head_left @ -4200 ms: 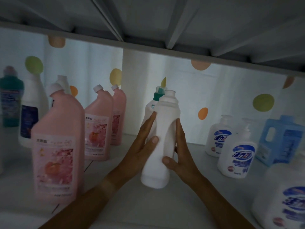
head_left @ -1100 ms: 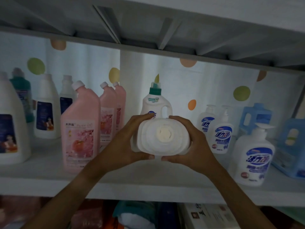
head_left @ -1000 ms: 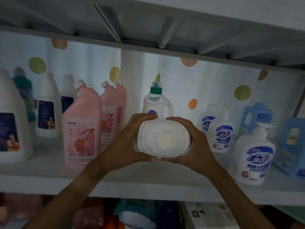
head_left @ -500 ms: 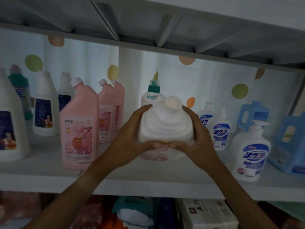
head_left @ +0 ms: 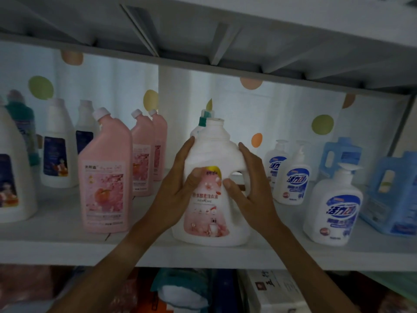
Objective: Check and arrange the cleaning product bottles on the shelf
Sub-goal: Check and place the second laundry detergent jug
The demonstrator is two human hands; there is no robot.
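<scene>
Smooth white plastic jug [head_left: 216, 177] with moulded handle and stepped shoulders, upright near the front edge of the shelf [head_left: 56, 245], pink flowered label facing out. Gripped on both sides: left hand [head_left: 178, 190] and right hand [head_left: 252, 188], thumbs on the label. Behind it, mostly hidden, a green-capped bottle [head_left: 203, 119]. Label print too blurred to read.

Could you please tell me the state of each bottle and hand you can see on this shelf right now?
white jug: upright, label forward, at the shelf front.
left hand: grips the jug's left side.
right hand: grips its handle side.
pink bottles: upright, capped.
pump bottles: upright.
blue jugs: upright.
</scene>
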